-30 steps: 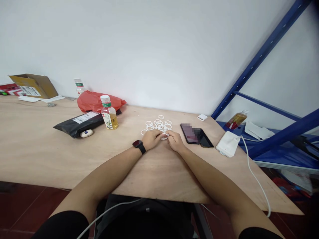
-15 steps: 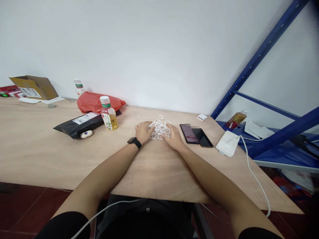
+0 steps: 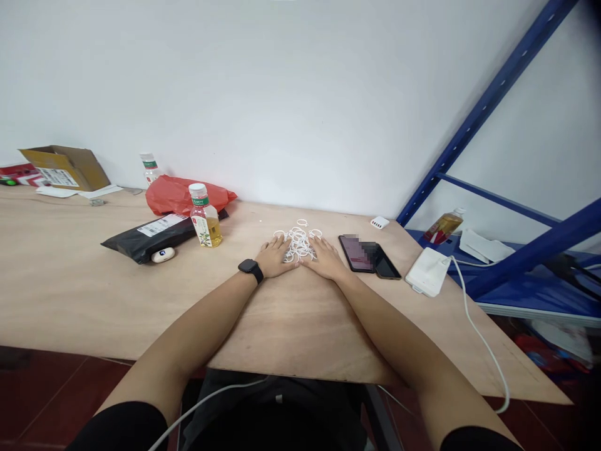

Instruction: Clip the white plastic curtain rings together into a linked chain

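Note:
A loose pile of thin white rings (image 3: 299, 241) lies on the wooden table in front of me. My left hand (image 3: 276, 257) rests flat over the left edge of the pile, fingers spread forward, a black watch (image 3: 250, 269) on its wrist. Over the right edge lies my right hand (image 3: 325, 257), its fingers likewise stretched out. The thumbs nearly meet at the near side of the pile. Some rings are hidden beneath the fingers. One single ring (image 3: 302, 222) sits apart, behind the pile.
Right of my hands lie two phones (image 3: 357, 254), a white power strip (image 3: 428, 271) with a cable and a small white charger (image 3: 379, 222). Leftward are a drink bottle (image 3: 205, 219), a black parcel (image 3: 145, 241), a red bag (image 3: 176, 195) and a cardboard box (image 3: 77, 166). A blue rack (image 3: 498, 200) stands at right.
Both hands have flattened from cupping the pile's sides. Their thumbs have moved toward each other at its near edge, and the rings have shifted slightly.

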The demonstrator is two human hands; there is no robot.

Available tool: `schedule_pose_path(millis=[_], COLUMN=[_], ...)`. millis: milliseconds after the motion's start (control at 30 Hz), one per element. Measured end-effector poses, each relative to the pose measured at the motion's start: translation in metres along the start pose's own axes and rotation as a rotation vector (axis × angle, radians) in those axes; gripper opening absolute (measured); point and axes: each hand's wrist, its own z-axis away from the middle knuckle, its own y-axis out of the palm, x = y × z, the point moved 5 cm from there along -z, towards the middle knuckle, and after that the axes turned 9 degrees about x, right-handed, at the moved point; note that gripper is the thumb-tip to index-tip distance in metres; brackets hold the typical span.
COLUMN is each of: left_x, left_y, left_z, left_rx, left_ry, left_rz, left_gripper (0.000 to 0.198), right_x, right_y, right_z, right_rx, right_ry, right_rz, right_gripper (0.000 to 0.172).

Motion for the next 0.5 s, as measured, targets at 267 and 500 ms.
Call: schedule_pose_path(millis=[267,500], left_x=[0.003,0.013], left_y=[-0.005,-0.016], left_z=[-0.002,0.002], left_rx=[-0.13,-0.292], left_ry=[-0.024,-0.258], left_rz=[0.057,0.121], left_gripper=[0.074,0.066], right_x=[0.005,0.009], right_y=[-0.008,-0.011], right_z=[0.008,0.009], right_rx=[-0.197,-0.217], right_ry=[-0.068,-0.1], right_rz=[-0.043,-0.05], right_gripper=[0.051,0.036])
